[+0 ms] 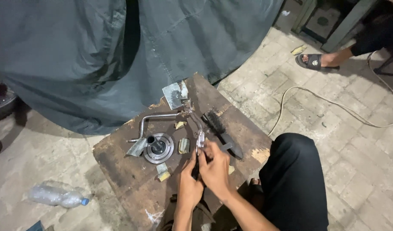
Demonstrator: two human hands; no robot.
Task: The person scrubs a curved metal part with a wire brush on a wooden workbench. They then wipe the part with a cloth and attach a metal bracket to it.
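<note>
Both hands meet near the front right part of the table (119, 171), closed together on a small shiny metal part (200, 139) with a dark lower end. The right hand (215, 169) wraps over it from the right, and the left hand (188, 182) grips from below; what exactly each finger pinches is hard to make out. Just beyond the part lies a black brush (220, 128), angled toward the table's right edge, with little bare wood left past it. To the left sits a round metal flange (158, 148) with a dark tube standing in its centre, the only cup-like thing here; its inside is not visible. A bent metal rod (155, 117) curves behind it, and small brass-coloured pieces (184, 145) lie scattered between. The table's front left corner is bare, worn wood. Off the table, a plastic bottle (57, 196) lies on the paved floor (359, 162) at the left, and a pale cable (324, 102) loops across it at the right.
</note>
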